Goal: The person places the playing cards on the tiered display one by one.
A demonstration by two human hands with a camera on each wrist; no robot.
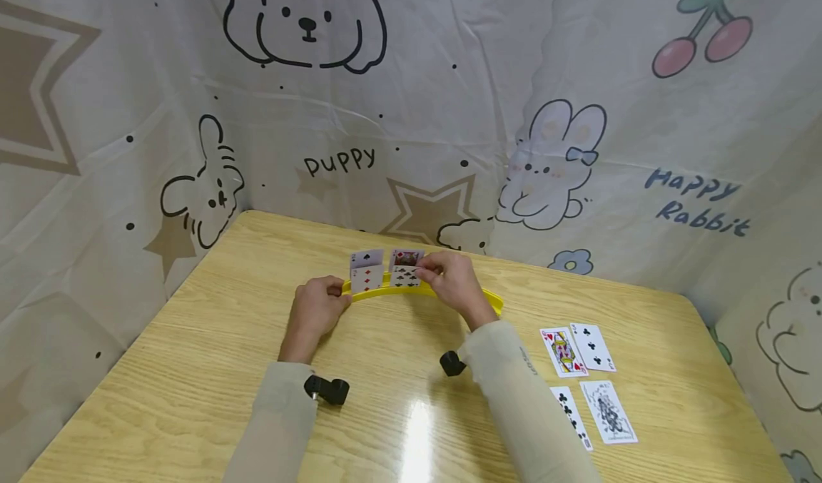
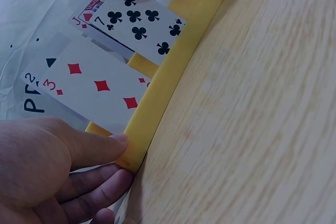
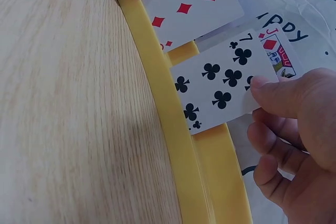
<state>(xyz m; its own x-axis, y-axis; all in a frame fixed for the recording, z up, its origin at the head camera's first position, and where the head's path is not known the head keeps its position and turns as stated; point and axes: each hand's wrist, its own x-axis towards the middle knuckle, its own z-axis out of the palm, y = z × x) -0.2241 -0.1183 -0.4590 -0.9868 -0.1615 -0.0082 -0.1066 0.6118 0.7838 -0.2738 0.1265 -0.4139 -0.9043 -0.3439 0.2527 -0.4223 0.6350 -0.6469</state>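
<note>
From the head view, I see a person at a wooden counter (image 1: pixel 212 354), both hands up at the middle of the frame. There a curved yellow card holder (image 1: pixel 399 290) stands with cards in it. The left hand (image 1: pixel 315 308) grips the holder's left end; the right hand (image 1: pixel 456 283) pinches the seven of clubs (image 1: pixel 404 277) by its edge, the jack of diamonds (image 1: pixel 406 257) showing behind. Left of that pair, the three of diamonds (image 1: pixel 367 280) stands before the two of spades (image 1: pixel 367 257). At lower right lie a hearts face card (image 1: pixel 564 352), the three of clubs (image 1: pixel 594 347), a joker (image 1: pixel 609 412) and another clubs card (image 1: pixel 574 419), partly covered by the sleeve (image 1: pixel 526 397).

In the left wrist view, the left thumb presses the holder's end at lower centre, fingers curled under it; the cards lean through the upper left.

In the right wrist view, the right thumb lies on the seven's face at right of centre, fingers behind. Whether they also pinch the jack, I can't tell.
</note>
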